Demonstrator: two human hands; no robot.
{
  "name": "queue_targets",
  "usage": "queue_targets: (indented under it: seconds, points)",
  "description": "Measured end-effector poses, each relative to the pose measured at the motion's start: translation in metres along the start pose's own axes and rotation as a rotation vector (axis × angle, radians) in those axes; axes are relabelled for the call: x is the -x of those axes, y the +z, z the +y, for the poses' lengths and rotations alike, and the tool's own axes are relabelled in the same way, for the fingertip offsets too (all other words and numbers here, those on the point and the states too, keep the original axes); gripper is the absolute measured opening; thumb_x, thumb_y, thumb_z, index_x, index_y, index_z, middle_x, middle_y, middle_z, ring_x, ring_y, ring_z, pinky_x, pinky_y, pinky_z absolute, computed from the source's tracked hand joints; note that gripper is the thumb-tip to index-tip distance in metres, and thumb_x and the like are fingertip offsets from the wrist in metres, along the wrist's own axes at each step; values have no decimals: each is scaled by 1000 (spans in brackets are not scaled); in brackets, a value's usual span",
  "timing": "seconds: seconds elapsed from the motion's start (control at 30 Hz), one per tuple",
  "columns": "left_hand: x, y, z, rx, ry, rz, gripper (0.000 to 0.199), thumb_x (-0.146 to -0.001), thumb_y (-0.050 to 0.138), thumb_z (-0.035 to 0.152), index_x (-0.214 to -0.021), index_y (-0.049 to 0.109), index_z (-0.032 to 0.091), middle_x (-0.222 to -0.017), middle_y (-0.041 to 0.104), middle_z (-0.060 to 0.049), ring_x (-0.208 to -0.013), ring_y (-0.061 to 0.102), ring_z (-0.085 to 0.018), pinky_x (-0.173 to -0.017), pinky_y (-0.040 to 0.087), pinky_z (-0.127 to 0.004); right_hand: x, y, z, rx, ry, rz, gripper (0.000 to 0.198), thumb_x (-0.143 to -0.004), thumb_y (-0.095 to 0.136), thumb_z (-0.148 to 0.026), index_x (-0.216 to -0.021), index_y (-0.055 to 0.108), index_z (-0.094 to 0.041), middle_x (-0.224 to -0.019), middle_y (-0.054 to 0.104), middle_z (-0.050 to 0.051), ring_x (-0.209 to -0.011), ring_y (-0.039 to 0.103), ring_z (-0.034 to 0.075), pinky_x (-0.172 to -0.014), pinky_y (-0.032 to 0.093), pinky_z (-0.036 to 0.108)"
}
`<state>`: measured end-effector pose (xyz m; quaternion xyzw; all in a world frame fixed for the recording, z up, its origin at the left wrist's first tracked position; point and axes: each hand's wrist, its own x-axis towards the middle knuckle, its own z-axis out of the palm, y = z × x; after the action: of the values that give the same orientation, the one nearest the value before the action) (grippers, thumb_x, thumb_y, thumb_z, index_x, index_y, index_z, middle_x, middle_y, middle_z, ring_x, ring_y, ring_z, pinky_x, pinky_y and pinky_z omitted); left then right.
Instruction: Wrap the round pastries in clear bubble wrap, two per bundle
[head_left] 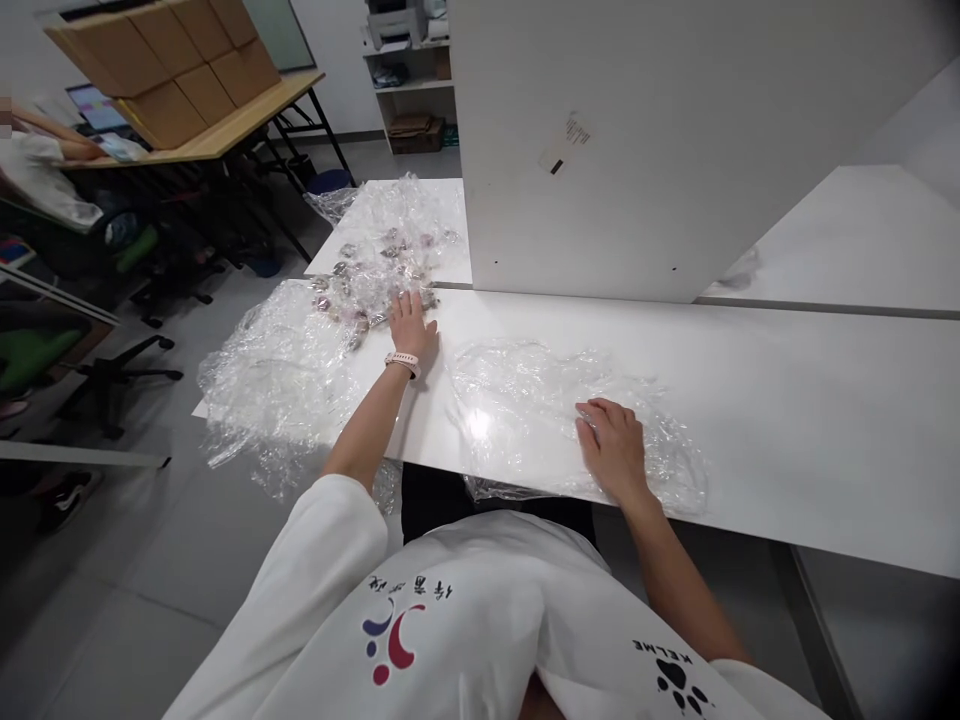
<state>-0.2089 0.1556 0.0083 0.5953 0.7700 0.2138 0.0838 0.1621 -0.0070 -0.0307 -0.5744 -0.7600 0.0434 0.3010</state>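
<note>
My left hand (412,328) reaches forward with its fingers spread. Its fingertips touch the near edge of a cluster of small purple, brown and grey items (375,275) under crinkled clear plastic; their kind is hard to make out. My right hand (615,448) rests palm down, fingers loosely bent and slightly apart, on a flat sheet of clear plastic film (525,390) spread in front of me. The sheet's near edge hangs over the table edge. A larger heap of clear plastic film (274,385) lies left of my left hand, partly hanging off the table's left end.
The white table (810,410) runs to the right. A tall white panel (600,150) stands upright along its back edge. Cardboard boxes (176,65) sit on a wooden table (240,130) at the back left, where a seated person (45,165) works. Office chairs stand at left.
</note>
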Motion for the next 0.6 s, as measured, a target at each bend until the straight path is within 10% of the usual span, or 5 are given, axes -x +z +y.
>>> queue_targets:
  seconds: [0.23, 0.43, 0.6]
  points:
    - [-35, 8, -8, -209, 4, -145, 77, -91, 48, 53, -159, 27, 25, -169, 13, -4, -155, -5, -38, -121, 7, -68, 5, 5, 9, -8, -2, 15, 26, -97, 51, -30, -117, 66, -22, -121, 64, 8, -110, 55, 26, -91, 46, 42]
    - [29, 14, 6, -120, 119, -265, 75, -93, 47, 56, -159, 25, 29, -169, 10, -3, -154, -2, -40, -118, 8, -73, 4, 6, 9, -24, 17, 13, 25, -97, 52, -29, -116, 67, -23, -121, 65, 8, -112, 56, 25, -92, 45, 42]
    - [68, 9, 7, 30, 277, -246, 57, -90, 62, 31, -146, 49, 22, -159, 38, -13, -151, 25, -36, -121, 24, -61, 5, 5, 8, -44, 24, 10, 26, -97, 50, -31, -116, 68, -24, -122, 65, 8, -113, 55, 26, -93, 45, 43]
